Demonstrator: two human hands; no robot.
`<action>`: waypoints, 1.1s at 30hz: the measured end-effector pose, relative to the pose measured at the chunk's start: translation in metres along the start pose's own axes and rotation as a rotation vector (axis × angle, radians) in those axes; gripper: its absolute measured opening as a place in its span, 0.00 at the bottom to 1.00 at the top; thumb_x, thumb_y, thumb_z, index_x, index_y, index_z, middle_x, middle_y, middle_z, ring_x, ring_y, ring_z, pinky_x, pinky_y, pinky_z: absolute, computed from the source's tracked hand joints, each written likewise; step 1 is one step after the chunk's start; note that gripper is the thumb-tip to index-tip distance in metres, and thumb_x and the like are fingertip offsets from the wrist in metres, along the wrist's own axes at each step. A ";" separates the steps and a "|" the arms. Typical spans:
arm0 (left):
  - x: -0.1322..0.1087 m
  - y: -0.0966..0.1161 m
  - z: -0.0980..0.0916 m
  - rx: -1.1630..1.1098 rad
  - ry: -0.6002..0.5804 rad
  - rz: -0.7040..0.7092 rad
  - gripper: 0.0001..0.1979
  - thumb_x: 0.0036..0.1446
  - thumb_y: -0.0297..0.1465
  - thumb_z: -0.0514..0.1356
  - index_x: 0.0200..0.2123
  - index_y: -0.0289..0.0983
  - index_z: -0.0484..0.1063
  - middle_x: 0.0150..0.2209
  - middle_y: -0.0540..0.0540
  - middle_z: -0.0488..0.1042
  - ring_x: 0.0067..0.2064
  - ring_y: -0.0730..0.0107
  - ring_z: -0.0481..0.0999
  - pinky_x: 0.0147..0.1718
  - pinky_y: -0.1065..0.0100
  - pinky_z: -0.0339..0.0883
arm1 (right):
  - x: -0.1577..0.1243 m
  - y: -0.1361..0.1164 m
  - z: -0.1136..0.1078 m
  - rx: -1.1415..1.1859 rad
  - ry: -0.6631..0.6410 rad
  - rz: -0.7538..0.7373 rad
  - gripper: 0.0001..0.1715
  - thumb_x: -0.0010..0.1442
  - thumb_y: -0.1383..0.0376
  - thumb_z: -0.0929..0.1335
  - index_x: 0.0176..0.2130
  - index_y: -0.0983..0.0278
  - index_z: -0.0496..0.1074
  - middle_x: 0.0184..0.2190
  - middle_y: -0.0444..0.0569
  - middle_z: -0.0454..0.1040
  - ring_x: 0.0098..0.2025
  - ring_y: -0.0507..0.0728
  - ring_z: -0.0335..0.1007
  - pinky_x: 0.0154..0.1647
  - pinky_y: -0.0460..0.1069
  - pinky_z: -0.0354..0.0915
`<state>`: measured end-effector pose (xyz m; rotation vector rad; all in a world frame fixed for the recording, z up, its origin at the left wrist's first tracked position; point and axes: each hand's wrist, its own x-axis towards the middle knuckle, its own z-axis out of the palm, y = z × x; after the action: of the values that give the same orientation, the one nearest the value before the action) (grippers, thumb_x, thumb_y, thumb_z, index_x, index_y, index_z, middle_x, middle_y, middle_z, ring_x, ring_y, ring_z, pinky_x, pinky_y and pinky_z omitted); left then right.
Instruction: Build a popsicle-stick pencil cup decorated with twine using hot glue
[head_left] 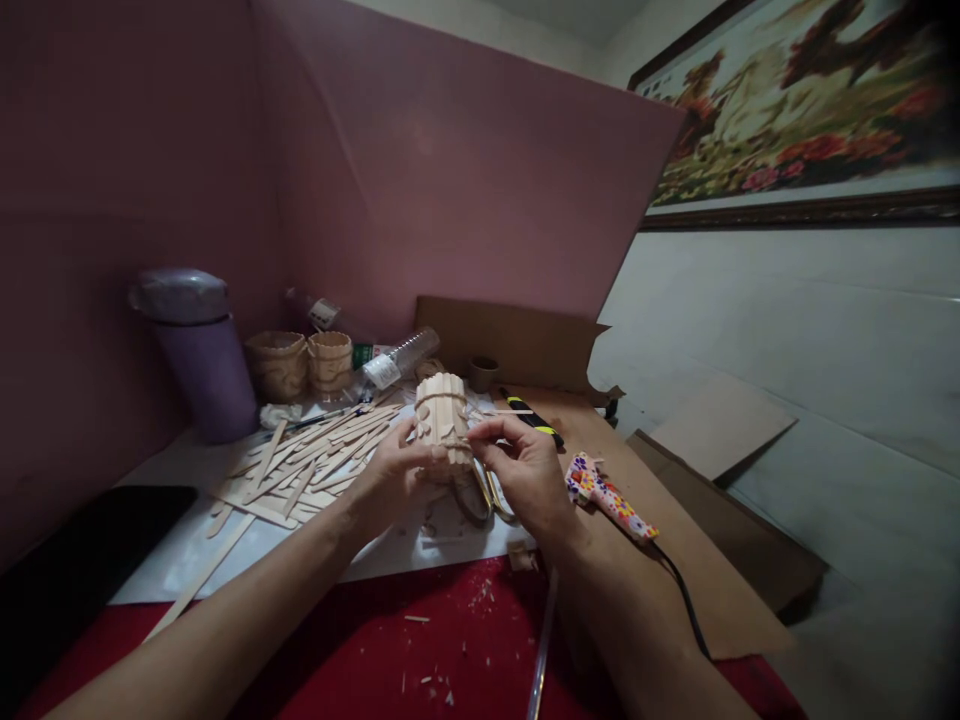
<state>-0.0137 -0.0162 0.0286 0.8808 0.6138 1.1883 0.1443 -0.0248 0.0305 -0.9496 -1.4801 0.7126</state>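
A small cup of craft sticks (441, 418), with a scalloped rim, a band and little raised wooden pieces on its side, is held up in front of me. My left hand (399, 458) grips it from the left, the thumb across its lower part. My right hand (517, 458) is closed in a pinch at the cup's right side; whatever sits between those fingertips is too small to make out. Below the cup, partly hidden by my right hand, lie scissors (480, 500). A heap of loose craft sticks (330, 455) spreads over white paper to the left.
A flowered glue gun (607, 495) with a black cord lies on cardboard (675, 570) at right, near black-and-yellow pliers (534, 412). Behind stand two wooden cups (330, 362), a plastic bottle (401, 358) and a purple tumbler (202, 365). Wood scraps litter the red cloth (360, 650).
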 end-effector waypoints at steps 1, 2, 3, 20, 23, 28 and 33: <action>-0.001 0.000 0.001 0.005 0.000 -0.005 0.30 0.37 0.23 0.68 0.48 0.33 0.72 0.42 0.39 0.80 0.40 0.57 0.80 0.40 0.62 0.72 | -0.001 0.001 -0.001 0.005 -0.003 0.013 0.05 0.54 0.65 0.70 0.30 0.62 0.78 0.29 0.45 0.77 0.31 0.52 0.70 0.34 0.48 0.65; -0.001 -0.001 0.002 0.012 0.002 -0.010 0.30 0.36 0.23 0.68 0.48 0.33 0.71 0.42 0.39 0.80 0.40 0.57 0.80 0.40 0.61 0.72 | -0.002 0.001 -0.001 0.014 -0.005 0.026 0.05 0.54 0.65 0.70 0.30 0.62 0.78 0.28 0.44 0.77 0.30 0.52 0.69 0.33 0.48 0.65; -0.002 -0.002 0.002 0.021 0.005 -0.015 0.31 0.36 0.23 0.68 0.49 0.34 0.71 0.42 0.39 0.80 0.39 0.58 0.80 0.40 0.62 0.72 | -0.003 0.001 -0.002 0.025 -0.002 0.039 0.04 0.54 0.65 0.71 0.30 0.62 0.78 0.27 0.44 0.76 0.30 0.52 0.69 0.32 0.48 0.64; -0.001 -0.009 0.001 0.079 -0.092 0.054 0.31 0.38 0.24 0.71 0.49 0.36 0.69 0.45 0.39 0.79 0.42 0.56 0.81 0.40 0.63 0.73 | -0.008 -0.006 0.002 -0.084 0.021 0.128 0.03 0.50 0.65 0.72 0.28 0.63 0.77 0.26 0.47 0.78 0.29 0.54 0.71 0.32 0.50 0.66; 0.000 -0.011 0.000 0.094 -0.095 0.062 0.31 0.39 0.26 0.72 0.49 0.36 0.70 0.45 0.40 0.79 0.43 0.57 0.81 0.40 0.64 0.73 | -0.006 -0.005 0.001 -0.079 0.029 0.122 0.04 0.50 0.65 0.72 0.27 0.63 0.74 0.24 0.45 0.74 0.27 0.53 0.68 0.30 0.49 0.64; 0.000 -0.013 0.000 0.136 -0.042 0.079 0.31 0.40 0.31 0.75 0.49 0.37 0.71 0.42 0.41 0.80 0.41 0.58 0.81 0.39 0.65 0.73 | -0.006 -0.003 0.002 -0.082 0.059 0.113 0.07 0.48 0.65 0.72 0.28 0.62 0.69 0.24 0.41 0.70 0.26 0.51 0.64 0.28 0.48 0.61; -0.002 -0.013 0.004 0.139 0.039 0.069 0.31 0.37 0.30 0.75 0.48 0.38 0.72 0.41 0.43 0.80 0.38 0.61 0.81 0.38 0.65 0.73 | -0.007 -0.004 0.002 -0.088 0.037 0.111 0.07 0.49 0.64 0.71 0.30 0.62 0.68 0.24 0.41 0.69 0.26 0.52 0.64 0.29 0.48 0.61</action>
<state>-0.0045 -0.0209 0.0195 1.0052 0.7086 1.2386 0.1417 -0.0330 0.0302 -1.1137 -1.4444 0.7102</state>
